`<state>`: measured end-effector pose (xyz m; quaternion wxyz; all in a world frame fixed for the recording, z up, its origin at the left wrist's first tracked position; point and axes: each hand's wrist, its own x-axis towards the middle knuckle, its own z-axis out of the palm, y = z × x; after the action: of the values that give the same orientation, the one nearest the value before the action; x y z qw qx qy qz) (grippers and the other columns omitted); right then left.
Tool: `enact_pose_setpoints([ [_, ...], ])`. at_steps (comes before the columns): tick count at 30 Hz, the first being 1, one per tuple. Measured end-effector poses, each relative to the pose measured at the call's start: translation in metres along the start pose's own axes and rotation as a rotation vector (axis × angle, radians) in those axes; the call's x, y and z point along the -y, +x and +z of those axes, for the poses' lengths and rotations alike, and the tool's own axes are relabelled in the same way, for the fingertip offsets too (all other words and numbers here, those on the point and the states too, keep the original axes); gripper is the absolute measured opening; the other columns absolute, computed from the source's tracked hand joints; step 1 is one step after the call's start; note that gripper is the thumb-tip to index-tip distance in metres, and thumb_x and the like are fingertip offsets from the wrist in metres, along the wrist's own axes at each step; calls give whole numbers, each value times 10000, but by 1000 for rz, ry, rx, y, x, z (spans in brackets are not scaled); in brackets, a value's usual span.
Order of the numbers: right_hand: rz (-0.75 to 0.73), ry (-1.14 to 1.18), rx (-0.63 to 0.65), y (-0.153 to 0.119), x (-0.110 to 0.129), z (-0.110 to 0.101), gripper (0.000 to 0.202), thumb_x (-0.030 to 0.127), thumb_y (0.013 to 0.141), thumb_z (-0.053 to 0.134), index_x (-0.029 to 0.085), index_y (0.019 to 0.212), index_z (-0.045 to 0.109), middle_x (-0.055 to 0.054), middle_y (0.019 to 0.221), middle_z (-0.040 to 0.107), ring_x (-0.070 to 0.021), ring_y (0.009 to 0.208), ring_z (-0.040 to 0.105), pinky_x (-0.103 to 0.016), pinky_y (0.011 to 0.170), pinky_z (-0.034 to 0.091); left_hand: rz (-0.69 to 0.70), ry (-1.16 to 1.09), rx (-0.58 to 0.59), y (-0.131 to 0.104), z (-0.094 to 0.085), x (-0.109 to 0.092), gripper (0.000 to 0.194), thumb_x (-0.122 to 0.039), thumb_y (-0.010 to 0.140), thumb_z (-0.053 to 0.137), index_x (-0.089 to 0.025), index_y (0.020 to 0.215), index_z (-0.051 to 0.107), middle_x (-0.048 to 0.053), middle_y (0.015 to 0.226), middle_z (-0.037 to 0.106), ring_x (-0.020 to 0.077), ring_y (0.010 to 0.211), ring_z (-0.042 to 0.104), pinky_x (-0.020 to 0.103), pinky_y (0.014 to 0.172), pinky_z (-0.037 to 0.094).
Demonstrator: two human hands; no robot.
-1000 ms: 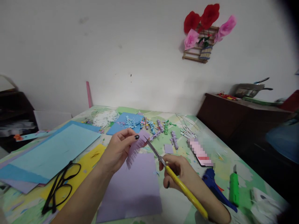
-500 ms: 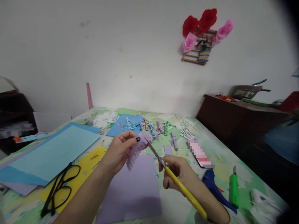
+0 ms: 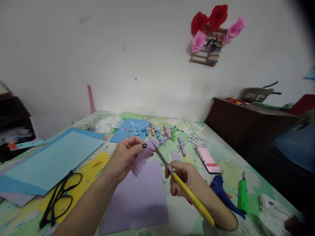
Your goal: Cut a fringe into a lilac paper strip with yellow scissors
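Between the thumb and fingers of my left hand is a strip of purple paper, its lower edge cut into a fringe. My right hand is closed round scissors with long yellow handles. Their metal blades reach up and left to the strip's right end, near its uncut top part. Below both hands a larger purple sheet lies flat on the table. A small purple square and a fringed purple paper roll lie just beyond the scissors.
Blue sheets, black glasses and yellow paper lie on the left. At the back is a blue sheet with paper scraps. On the right are a phone, a blue glue gun and a green utility knife with its blade out.
The view has shifted slightly, so everything sits a little further left and up. Both hands keep their holds, and the scissors stay at the right end of the strip.
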<state>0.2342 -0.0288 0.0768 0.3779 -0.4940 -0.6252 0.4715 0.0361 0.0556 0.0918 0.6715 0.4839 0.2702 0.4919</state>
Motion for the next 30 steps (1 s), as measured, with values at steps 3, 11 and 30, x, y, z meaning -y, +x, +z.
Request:
enact_pose_setpoints([
  [3, -16, 24, 19, 1, -3, -1, 273, 309, 667, 758, 186, 768, 536, 92, 519, 390, -69, 446, 324, -163, 366, 233, 2, 19, -15, 1, 1, 0, 179, -243, 681, 781, -163, 644, 626, 24, 612, 693, 136, 578, 642, 207, 544, 488],
  [11, -52, 52, 42, 0, -9, 0, 295, 399, 737, 723, 181, 788, 530, 78, 524, 417, -77, 466, 346, -160, 378, 249, 1, 67, -24, 0, 5, -1, 199, -253, 673, 794, -154, 639, 625, 18, 593, 693, 104, 521, 597, 171, 484, 442],
  [30, -94, -16, 11, 0, -8, -2, 271, 318, 669, 780, 181, 792, 581, 77, 554, 388, -106, 500, 387, -218, 475, 344, -18, 66, 14, -3, 11, -1, 226, -275, 641, 821, -156, 611, 631, -4, 554, 670, 83, 476, 566, 153, 441, 434],
])
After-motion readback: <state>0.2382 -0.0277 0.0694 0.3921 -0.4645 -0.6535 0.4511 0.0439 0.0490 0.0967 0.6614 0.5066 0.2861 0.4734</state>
